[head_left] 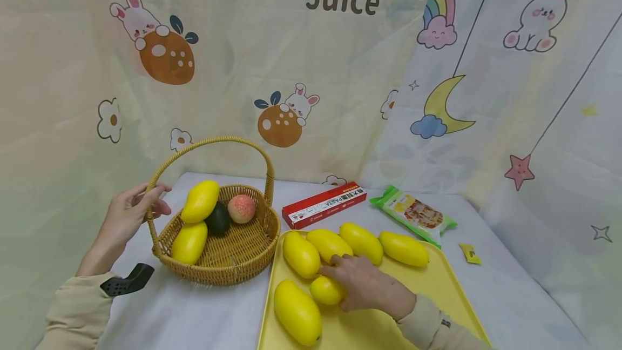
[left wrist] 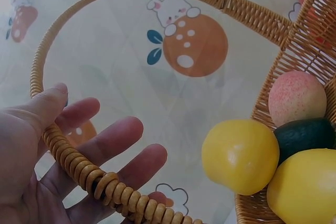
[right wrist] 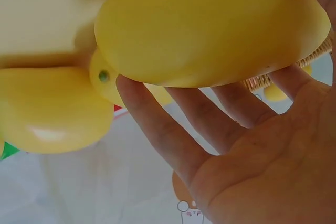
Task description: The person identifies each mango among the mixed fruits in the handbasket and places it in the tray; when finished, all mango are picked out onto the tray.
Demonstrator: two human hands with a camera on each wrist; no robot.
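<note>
My left hand (head_left: 131, 209) holds the wicker basket (head_left: 233, 274) by the left side of its handle, thumb on one side and loosely bent fingers on the other; the handle (left wrist: 79, 166) crosses the palm in the left wrist view. Inside the basket lie two yellow mangoes (head_left: 189, 243), a dark green avocado (head_left: 218, 220) and a pink peach (head_left: 241, 209). Over the yellow tray (head_left: 389, 328), my right hand (head_left: 366, 288) grips a mango (right wrist: 210, 30) between thumb and fingers. The right hand partly hides this mango in the head view.
Several more mangoes (head_left: 297, 312) lie on the tray, around the right hand. Behind it are a red pasta box (head_left: 323, 207) and a green-edged food packet (head_left: 415, 212). A small yellow packet (head_left: 470, 253) lies at the right. Printed curtains (head_left: 340, 69) hang behind the table.
</note>
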